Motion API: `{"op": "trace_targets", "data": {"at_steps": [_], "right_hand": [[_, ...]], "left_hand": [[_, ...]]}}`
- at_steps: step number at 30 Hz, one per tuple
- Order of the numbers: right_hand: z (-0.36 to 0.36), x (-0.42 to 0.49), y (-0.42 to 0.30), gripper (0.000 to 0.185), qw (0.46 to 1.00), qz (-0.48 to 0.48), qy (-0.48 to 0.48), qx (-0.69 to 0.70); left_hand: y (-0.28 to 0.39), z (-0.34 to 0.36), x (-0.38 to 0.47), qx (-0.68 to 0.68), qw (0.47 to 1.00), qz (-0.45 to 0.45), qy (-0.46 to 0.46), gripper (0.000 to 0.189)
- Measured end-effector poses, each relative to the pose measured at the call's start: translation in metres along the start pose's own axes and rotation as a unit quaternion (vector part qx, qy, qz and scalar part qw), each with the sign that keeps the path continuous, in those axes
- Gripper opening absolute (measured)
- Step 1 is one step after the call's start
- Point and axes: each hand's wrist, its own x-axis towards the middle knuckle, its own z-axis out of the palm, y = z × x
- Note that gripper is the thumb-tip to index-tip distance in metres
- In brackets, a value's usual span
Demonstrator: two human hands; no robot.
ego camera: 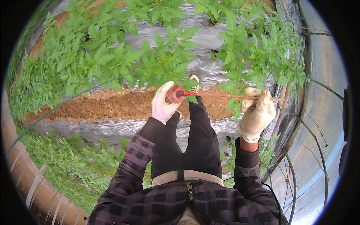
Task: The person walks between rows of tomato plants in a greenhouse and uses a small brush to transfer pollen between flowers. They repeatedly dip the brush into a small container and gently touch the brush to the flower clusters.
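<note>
My left hand [164,102], in a whitish glove, grips a small clear cup [172,95] tinted with red liquid. A thin wooden stick [222,96], stained red along much of its length, reaches into the cup's mouth. Bright red material [189,93] is wrapped or coated around the stick near that end. The stick's other end is pinched between the fingers of my gloved right hand [257,112]. Tomato plants [168,60] with green leaves stand just beyond both hands, and one leaf hangs close below the stick.
Silver plastic mulch [205,39] covers the beds on both sides of a bare soil path [112,104]. A green cord [64,102] crosses at the left. Along the right run the greenhouse's plastic film wall [323,84] and dark bent stems [315,137]. My shoe [194,81] is on the path's far side.
</note>
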Motion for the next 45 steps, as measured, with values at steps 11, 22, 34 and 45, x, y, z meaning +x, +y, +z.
{"op": "trace_targets", "data": {"at_steps": [11,22,34,45], "right_hand": [[-0.013,0.103,0.065,0.043,0.975,0.185,-0.006,0.124],[0.088,0.150,0.232,0.036,0.966,0.217,-0.121,0.072],[0.120,0.133,0.285,0.029,0.951,0.239,-0.189,0.054],[0.123,0.130,0.290,0.028,0.948,0.246,-0.193,0.060]], "left_hand": [[0.007,0.054,0.018,-0.042,0.994,-0.098,-0.025,0.077],[0.000,0.087,-0.005,-0.057,0.990,-0.123,0.044,0.081],[-0.007,0.092,-0.008,-0.061,0.985,-0.152,0.048,0.082],[-0.009,0.088,-0.006,-0.076,0.983,-0.156,0.055,0.081]]}}
